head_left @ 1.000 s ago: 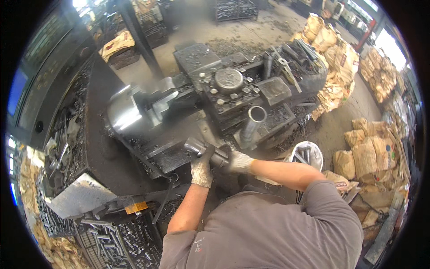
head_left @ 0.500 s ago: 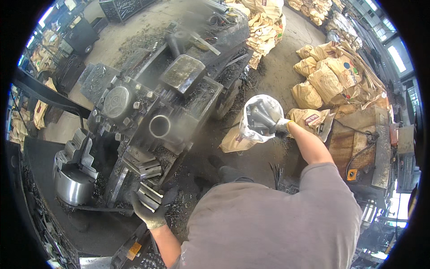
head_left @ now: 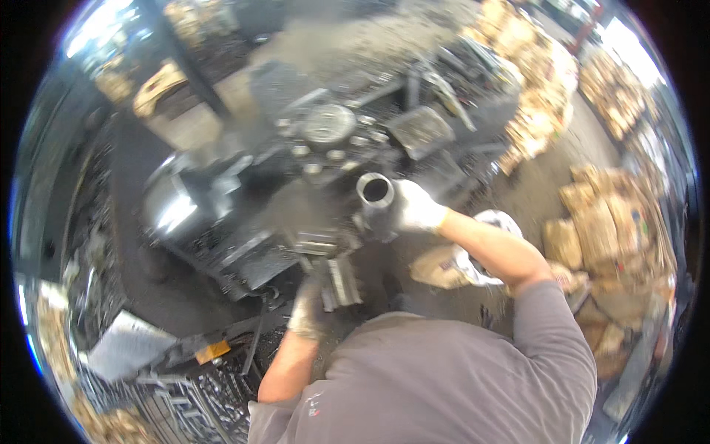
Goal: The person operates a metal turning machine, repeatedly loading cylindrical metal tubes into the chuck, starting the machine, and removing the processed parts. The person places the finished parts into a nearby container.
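Note:
My right hand (head_left: 420, 207), in a pale glove, is closed around the side of a short metal tube (head_left: 375, 191). The tube's round dark mouth faces up, and it is at the near edge of a dark, greasy machine (head_left: 296, 185). Lower and to the left, my gloved left hand (head_left: 306, 309) grips a ridged metal block (head_left: 343, 283) with bright, straight grooves. A similar grooved piece (head_left: 316, 243) lies just beyond it on the machine; blur hides whether the two touch. The left fingers are partly hidden and smeared by motion.
A round bolted cap (head_left: 329, 123) and a box-shaped block (head_left: 421, 133) top the machine. A shiny steel cylinder (head_left: 177, 211) stands left. A paper sack with a white liner (head_left: 497, 222) sits beyond my right forearm; stuffed paper sacks (head_left: 599, 222) are piled right. Metal bars (head_left: 185, 403) lie lower left.
My right hand has left the white-lined sack of metal tubes and moved left to the tube at the machine. My left hand keeps its grooved block, now nearer the machine. The whole view has turned.

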A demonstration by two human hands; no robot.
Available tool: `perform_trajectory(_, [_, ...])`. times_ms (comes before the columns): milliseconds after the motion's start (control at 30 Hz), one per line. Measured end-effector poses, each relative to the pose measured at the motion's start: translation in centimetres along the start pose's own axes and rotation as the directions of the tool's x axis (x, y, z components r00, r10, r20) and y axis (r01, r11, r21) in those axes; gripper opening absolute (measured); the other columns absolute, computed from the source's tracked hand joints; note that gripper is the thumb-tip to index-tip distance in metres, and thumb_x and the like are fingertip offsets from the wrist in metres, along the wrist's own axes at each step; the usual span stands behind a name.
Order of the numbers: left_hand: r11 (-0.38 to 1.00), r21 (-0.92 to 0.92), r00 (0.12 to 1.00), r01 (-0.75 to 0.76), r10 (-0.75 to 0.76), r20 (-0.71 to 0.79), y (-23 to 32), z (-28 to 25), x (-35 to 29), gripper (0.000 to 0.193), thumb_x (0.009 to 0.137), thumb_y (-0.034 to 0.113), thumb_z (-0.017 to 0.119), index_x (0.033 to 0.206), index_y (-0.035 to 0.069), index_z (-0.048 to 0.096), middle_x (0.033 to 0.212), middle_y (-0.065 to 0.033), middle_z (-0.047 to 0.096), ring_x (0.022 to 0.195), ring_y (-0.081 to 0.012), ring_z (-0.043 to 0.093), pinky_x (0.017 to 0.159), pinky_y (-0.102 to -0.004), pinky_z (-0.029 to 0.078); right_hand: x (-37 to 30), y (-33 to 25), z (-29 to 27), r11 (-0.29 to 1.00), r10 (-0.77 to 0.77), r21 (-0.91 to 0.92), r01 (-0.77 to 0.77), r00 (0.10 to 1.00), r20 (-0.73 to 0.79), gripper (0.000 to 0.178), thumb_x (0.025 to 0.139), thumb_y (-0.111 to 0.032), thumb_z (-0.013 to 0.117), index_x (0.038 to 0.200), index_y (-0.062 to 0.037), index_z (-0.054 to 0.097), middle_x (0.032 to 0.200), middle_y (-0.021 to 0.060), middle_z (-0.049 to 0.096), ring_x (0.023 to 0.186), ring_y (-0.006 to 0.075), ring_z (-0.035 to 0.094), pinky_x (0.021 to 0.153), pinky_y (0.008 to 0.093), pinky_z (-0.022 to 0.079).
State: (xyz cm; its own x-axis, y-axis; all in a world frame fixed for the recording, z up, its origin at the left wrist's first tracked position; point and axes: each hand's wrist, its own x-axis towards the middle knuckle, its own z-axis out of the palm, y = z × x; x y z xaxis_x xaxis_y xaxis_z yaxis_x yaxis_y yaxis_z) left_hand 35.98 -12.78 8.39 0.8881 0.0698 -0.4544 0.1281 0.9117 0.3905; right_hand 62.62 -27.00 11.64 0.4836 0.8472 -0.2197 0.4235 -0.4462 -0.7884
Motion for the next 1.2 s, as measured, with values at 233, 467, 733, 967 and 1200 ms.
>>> perform_trajectory(233, [0.985,-0.041,0.979,-0.168,0.162,-0.124,1.7,-5.4,1.8,0.039,0.11,0.037,0.061,0.128,0.004,0.071,0.111,-0.0127,0.078,0.101,-0.028,0.076,0.095,-0.0434,0.063,1.8,-1.4,11.5,0.9,-0.402,-0.203,0.386,0.915,-0.044,0.067,0.089,-0.016,0.072,0.153,-0.0085,0.054,0.122,0.0277,0.074,0.103,0.0491,0.074,0.083,0.0549,0.062])
perform_trajectory(467, [0.845,0.176,0.819,-0.505,0.533,-0.214,7.6,-10.5,-0.9,0.038,0.111,0.043,0.062,0.126,0.008,0.067,0.099,-0.0088,0.076,0.089,-0.0243,0.077,0.08,-0.0409,0.065,8.7,1.8,14.1,0.638,-0.613,-0.581,0.505,0.79,0.014,0.061,0.092,-0.037,0.073,0.144,-0.0075,0.067,0.07,0.0106,0.065,0.065,0.0292,0.071,0.056,0.0462,0.054])
perform_trajectory(733, [0.681,-0.077,0.684,-0.728,0.716,-0.139,9.6,-7.3,4.4,0.057,0.108,0.045,0.062,0.15,0.007,0.054,0.134,-0.0114,0.07,0.127,-0.0258,0.064,0.115,-0.0456,0.046,12.4,-7.8,13.1,0.995,-0.054,-0.073,0.073,0.971,0.231,0.095,0.083,-0.059,0.083,0.147,0.0047,0.056,0.123,0.0265,0.076,0.108,0.0318,0.078,0.093,0.0408,0.061])
perform_trajectory(967, [0.16,0.5,0.301,-0.851,0.928,0.217,16.2,0.2,0.0,0.077,0.103,0.046,0.071,0.162,0.004,0.045,0.156,-0.0159,0.058,0.14,-0.031,0.059,0.125,-0.0486,0.041,12.9,-21.7,-0.2,0.822,-0.514,-0.238,0.518,0.854,0.084,0.078,0.076,-0.036,0.089,0.14,-0.0016,0.062,0.119,0.0237,0.077,0.105,0.0404,0.078,0.091,0.0455,0.063])
perform_trajectory(1200, [0.662,0.399,0.559,-0.634,0.749,-0.355,4.7,-16.8,0.2,0.052,0.102,0.032,0.076,0.142,0.001,0.064,0.129,-0.014,0.072,0.121,-0.0306,0.07,0.107,-0.0484,0.057,29.8,-13.9,-6.8,-0.151,-0.575,-0.922,0.355,0.727,0.375,0.048,0.066,-0.021,0.092,0.11,-0.0088,0.076,0.098,0.0134,0.078,0.089,0.0344,0.079,0.075,0.0465,0.063])
